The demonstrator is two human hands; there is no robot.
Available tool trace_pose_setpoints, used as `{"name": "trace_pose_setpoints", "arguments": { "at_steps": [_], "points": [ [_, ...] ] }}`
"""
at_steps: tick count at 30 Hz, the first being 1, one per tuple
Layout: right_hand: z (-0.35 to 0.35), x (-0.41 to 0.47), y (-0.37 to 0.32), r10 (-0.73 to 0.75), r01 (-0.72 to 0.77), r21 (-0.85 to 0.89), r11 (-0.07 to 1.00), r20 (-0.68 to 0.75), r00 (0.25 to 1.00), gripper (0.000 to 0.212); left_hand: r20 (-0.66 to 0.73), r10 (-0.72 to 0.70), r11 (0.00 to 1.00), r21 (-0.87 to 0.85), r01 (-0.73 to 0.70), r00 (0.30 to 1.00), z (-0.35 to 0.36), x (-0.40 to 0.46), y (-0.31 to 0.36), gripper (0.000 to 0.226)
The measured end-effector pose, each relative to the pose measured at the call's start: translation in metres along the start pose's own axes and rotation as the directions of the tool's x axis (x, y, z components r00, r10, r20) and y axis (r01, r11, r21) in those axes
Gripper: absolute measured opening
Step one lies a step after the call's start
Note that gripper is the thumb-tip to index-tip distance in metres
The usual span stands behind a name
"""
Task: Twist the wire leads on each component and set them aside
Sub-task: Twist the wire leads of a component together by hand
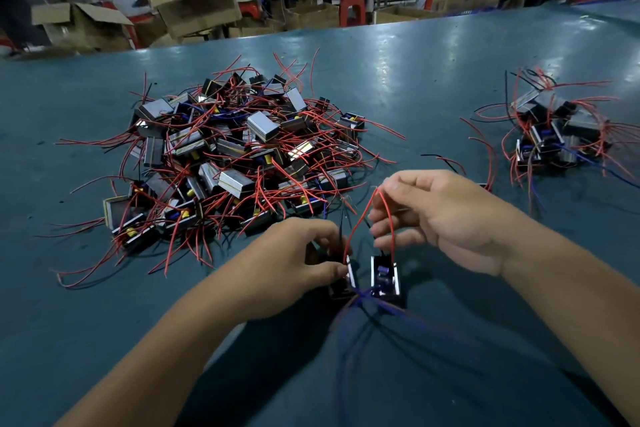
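Two small black transformer components lie side by side on the teal table near me. My left hand (304,253) grips the left component (343,282), which its fingers partly hide. The right component (385,276) stands free, showing a blue coil. Red wire leads (360,222) rise from both components and meet at my right hand (440,215), which pinches their tips between thumb and fingers. Blue leads (391,308) trail toward me, blurred.
A big heap of like components with red wires (235,156) covers the table's left middle. A smaller pile (561,135) lies at the right. Beyond the table's far edge (311,32) stand cardboard boxes (194,3), red stools and seated people.
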State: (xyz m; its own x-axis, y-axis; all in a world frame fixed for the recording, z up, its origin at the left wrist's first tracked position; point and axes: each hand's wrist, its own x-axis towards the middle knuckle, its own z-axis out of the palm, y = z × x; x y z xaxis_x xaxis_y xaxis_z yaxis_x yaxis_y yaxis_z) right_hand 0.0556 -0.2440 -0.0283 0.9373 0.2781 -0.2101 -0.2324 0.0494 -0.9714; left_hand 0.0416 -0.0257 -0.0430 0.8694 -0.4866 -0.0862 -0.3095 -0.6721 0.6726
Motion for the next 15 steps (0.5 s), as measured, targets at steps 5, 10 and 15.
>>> {"name": "trace_pose_setpoints", "arguments": {
  "at_steps": [5, 10, 15],
  "points": [
    [0.006, 0.002, 0.003, 0.097, -0.104, 0.126, 0.987, 0.058, 0.994, 0.026, 0.074, 0.005, 0.999, -0.052, -0.001, 0.997, -0.01, 0.0, -0.009, 0.007],
    [0.004, 0.004, 0.005, 0.12, -0.123, 0.093, 0.988, 0.037, 0.992, 0.024, 0.137, -0.001, 0.997, -0.073, 0.011, 0.991, -0.024, -0.004, -0.017, 0.014],
    [0.011, 0.004, 0.02, 0.135, -0.137, 0.019, 0.99, 0.108, 0.985, 0.018, -0.013, -0.028, 0.984, -0.174, 0.025, 1.0, -0.019, -0.001, -0.018, 0.022]
  ]
}}
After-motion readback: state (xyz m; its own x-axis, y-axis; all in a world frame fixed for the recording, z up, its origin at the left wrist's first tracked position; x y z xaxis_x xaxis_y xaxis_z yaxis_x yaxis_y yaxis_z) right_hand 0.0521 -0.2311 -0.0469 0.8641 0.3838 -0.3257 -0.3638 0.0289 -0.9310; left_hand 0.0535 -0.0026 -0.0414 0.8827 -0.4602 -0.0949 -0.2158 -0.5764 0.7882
